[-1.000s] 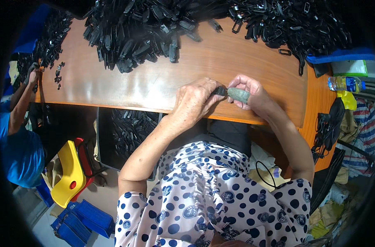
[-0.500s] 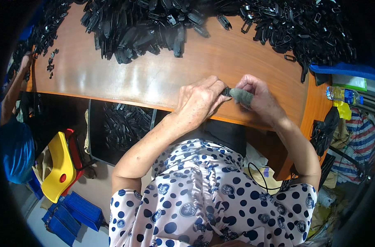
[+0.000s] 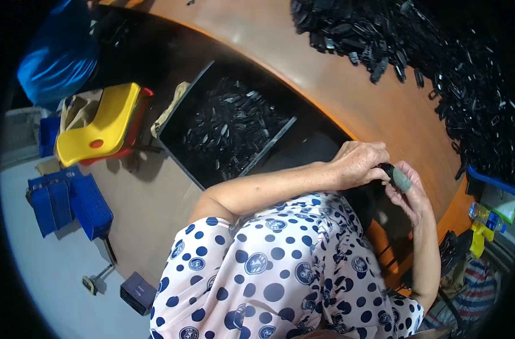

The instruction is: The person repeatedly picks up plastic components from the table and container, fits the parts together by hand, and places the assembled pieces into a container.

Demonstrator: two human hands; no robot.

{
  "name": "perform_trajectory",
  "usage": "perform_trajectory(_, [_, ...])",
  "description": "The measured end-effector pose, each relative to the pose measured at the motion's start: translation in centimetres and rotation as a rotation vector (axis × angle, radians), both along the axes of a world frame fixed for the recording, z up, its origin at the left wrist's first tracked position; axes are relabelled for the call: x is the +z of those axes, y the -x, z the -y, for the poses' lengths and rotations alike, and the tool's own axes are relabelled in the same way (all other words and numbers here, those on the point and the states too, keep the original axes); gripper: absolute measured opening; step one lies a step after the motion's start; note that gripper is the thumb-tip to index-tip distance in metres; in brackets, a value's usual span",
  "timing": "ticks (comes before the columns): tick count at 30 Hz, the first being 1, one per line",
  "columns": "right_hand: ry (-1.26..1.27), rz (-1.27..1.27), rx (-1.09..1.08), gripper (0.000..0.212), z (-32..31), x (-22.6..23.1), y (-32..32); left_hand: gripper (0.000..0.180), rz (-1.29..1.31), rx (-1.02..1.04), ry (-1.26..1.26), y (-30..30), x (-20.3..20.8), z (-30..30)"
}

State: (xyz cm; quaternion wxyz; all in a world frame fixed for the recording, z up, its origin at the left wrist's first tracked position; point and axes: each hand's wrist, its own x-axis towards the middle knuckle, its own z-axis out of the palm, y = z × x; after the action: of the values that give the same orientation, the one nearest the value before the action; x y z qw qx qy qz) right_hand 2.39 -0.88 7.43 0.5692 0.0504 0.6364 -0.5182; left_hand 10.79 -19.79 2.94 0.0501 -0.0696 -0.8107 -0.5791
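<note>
In front of the table's edge, my two hands meet over a small black part. My left hand pinches it between thumb and fingertips. From the other side my right hand closes on it, wearing a grey-green cover on one finger. Most of the part is hidden by my fingers, so its exact kind does not show. A large heap of black elongated parts spreads over the far right of the wooden table.
Below the table edge at left, an open bin holds many black pieces. Beyond it stand a yellow chair and blue crates. A person in blue is at the upper left. A plastic bottle lies at the right.
The view has swung left, bringing the bin and chair further in. My hands now appear lower and further right, still together on the small black part.
</note>
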Motion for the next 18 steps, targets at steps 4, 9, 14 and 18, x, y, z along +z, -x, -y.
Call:
perform_trajectory(4, [0.196,-0.065,-0.061,0.037,0.7,-0.4,-4.3,0.030,0.069,0.017,-0.380,-3.4,0.4,0.2])
perform_trajectory(9, [0.374,-0.066,-0.072,0.059,1.7,-0.8,-6.8,0.025,0.156,-0.012,-0.636,-5.8,-0.4,0.4])
perform_trajectory(14, [0.495,-0.178,0.053,0.066,3.3,-1.0,-7.9,0.021,0.122,-0.012,-0.444,-6.9,-0.9,1.2])
perform_trajectory(18, [0.494,-0.230,0.034,0.064,5.7,-1.7,-8.5,0.021,0.171,-0.012,-0.525,-7.3,-1.1,3.2])
